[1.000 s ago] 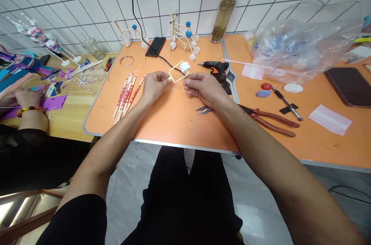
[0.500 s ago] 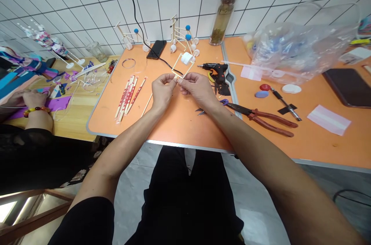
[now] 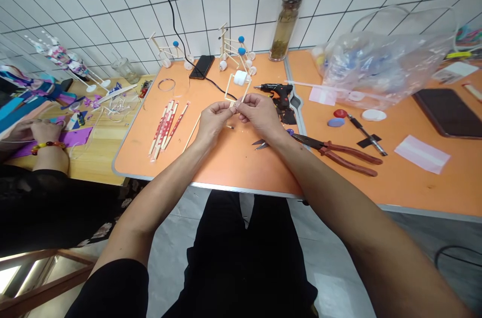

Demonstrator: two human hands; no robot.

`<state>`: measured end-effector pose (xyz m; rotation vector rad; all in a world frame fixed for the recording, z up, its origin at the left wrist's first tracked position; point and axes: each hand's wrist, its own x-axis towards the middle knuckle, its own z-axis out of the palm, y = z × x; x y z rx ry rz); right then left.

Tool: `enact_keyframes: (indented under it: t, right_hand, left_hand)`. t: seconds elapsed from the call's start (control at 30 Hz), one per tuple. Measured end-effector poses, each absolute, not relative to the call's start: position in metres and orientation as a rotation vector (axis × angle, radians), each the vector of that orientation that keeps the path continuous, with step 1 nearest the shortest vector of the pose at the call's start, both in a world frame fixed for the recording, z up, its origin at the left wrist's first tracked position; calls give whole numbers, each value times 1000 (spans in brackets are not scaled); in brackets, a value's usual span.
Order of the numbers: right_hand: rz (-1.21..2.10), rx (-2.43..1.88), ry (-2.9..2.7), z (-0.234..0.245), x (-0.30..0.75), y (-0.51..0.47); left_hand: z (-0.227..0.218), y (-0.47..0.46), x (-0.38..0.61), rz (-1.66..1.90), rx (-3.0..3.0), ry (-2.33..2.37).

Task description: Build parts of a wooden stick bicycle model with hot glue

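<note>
Between my hands is a small frame of thin wooden sticks (image 3: 228, 87), with a white cylinder (image 3: 240, 77) fixed across its far end. My left hand (image 3: 214, 120) pinches the near end of the frame between thumb and fingers. Close beside it, my right hand (image 3: 259, 115) grips the same end, its fingertips almost touching the left ones. The exact joint under the fingertips is hidden. Below the left hand lies a dark-tipped stick (image 3: 230, 127), mostly covered. A loose wooden stick (image 3: 192, 133) rests left of that hand.
Wrapped chopsticks (image 3: 165, 127) lie to the left; pliers (image 3: 335, 152) and a glue gun (image 3: 276, 91) to the right. Behind stand stick models with blue balls (image 3: 241, 50), a phone (image 3: 202, 66) and a tea bottle (image 3: 289, 22). A co-worker's hands (image 3: 45, 130) are at the left table.
The stick frame has tilted and its white cylinder sits slightly further left. My fingers have shifted a little at its near end. The dark-tipped stick shows more below my left hand.
</note>
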<state>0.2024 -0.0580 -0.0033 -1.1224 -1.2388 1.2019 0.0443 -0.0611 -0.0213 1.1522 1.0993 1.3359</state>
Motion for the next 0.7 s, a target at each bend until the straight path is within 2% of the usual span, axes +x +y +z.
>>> enact_keyframes:
  t: [0.27, 0.7]
  right_hand:
    - [1256, -1068, -1324, -5, 210, -56]
    - [1330, -1069, -1328, -2, 218, -55]
  left_hand:
    - [-16, -56, 35, 1226, 1122, 1099]
    - [-33, -45, 30, 1205, 999, 1130]
